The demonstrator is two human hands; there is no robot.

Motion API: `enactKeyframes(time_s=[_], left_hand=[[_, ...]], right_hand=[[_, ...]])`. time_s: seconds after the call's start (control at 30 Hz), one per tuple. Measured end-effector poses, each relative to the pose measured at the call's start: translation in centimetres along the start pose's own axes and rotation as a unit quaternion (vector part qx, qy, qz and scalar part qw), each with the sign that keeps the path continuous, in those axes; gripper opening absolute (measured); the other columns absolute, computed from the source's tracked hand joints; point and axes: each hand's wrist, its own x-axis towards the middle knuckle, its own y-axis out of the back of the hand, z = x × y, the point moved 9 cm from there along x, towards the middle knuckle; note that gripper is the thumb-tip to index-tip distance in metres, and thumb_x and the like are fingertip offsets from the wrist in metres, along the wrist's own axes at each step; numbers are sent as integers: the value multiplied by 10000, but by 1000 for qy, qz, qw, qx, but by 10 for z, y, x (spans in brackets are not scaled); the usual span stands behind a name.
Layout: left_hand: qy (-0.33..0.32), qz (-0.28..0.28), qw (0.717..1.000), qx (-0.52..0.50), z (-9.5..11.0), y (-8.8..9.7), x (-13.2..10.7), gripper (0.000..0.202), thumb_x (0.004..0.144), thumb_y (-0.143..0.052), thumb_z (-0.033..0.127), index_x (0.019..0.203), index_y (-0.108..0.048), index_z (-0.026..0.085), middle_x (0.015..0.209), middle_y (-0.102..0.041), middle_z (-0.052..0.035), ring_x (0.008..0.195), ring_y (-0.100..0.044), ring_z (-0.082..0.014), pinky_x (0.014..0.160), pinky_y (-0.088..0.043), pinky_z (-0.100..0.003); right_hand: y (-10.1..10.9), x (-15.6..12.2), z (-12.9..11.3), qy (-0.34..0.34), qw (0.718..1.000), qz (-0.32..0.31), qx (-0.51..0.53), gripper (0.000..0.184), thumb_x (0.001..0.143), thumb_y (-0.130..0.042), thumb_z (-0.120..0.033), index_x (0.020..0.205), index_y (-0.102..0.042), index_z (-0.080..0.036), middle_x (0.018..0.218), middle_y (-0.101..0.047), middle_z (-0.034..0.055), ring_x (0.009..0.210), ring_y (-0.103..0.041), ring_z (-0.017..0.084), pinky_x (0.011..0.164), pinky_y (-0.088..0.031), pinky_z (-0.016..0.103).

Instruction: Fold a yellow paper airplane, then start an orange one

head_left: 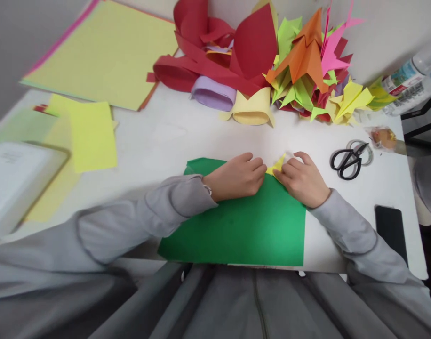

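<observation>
Between my two hands is a small piece of folded yellow paper [277, 165], with a pointed tip sticking up. My left hand [238, 175] is closed, its curled fingers at the paper's left end. On the other end, my right hand [302, 178] pinches the paper, its index finger bent and raised. Much of the yellow paper is hidden behind the fingers. Both hands are over a green sheet [243, 230] that lies at the table's front edge, its far left corner bent.
Black-handled scissors [349, 162] and a phone [391, 230] lie at right. Red paper shapes [256, 42], folded paper pieces [307, 56] and plastic bottles [409, 75] line the back. Large yellow sheets [106, 52], small yellow paper [93, 136] and a white box [23, 179] sit at left.
</observation>
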Motion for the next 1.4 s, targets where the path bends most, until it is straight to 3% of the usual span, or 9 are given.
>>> enactKeyframes(time_s=[0.23, 0.47, 0.9, 1.1, 1.4], left_hand=[[-2, 18, 1000, 4, 3, -1, -3, 265, 864, -538, 55, 618, -595, 133, 617, -516, -50, 624, -484, -180, 540, -299, -330], [-5, -9, 1000, 0, 7, -3, -5, 282, 881, -521, 66, 626, -607, 148, 660, -552, -67, 662, -494, -188, 560, -317, -345], [19, 1, 1000, 6, -5, -3, -10, 253, 909, -496, 62, 702, -631, 113, 689, -582, -68, 657, -513, -186, 556, -354, -324], [7, -28, 999, -21, -12, -9, -9, 219, 920, -506, 93, 751, -645, 110, 742, -613, -86, 708, -536, -194, 586, -385, -316], [-17, 3, 999, -31, -11, -9, -9, 271, 927, -501, 90, 688, -626, 116, 688, -584, -67, 670, -520, -172, 603, -389, -313]], right_hand=[[-3, -1, -3, 12, 1000, -23, 16, 286, 997, -432, -126, 926, -708, -157, 734, -618, 27, 765, -459, 180, 937, -310, 418], [-3, 0, -8, -12, 998, -52, 15, 336, 985, -402, -91, 858, -709, -141, 761, -610, 53, 773, -469, 200, 953, -333, 453], [-1, 0, -11, -12, 999, -26, -30, 348, 987, -399, -106, 848, -716, -145, 718, -572, 35, 753, -436, 202, 960, -302, 433], [-4, -2, -6, -33, 999, -43, 5, 330, 997, -400, -126, 900, -713, -162, 742, -578, 34, 756, -429, 195, 948, -304, 433], [-2, -1, -7, -27, 999, -24, -8, 327, 996, -411, -122, 872, -710, -162, 723, -570, 26, 749, -427, 186, 961, -298, 432]])
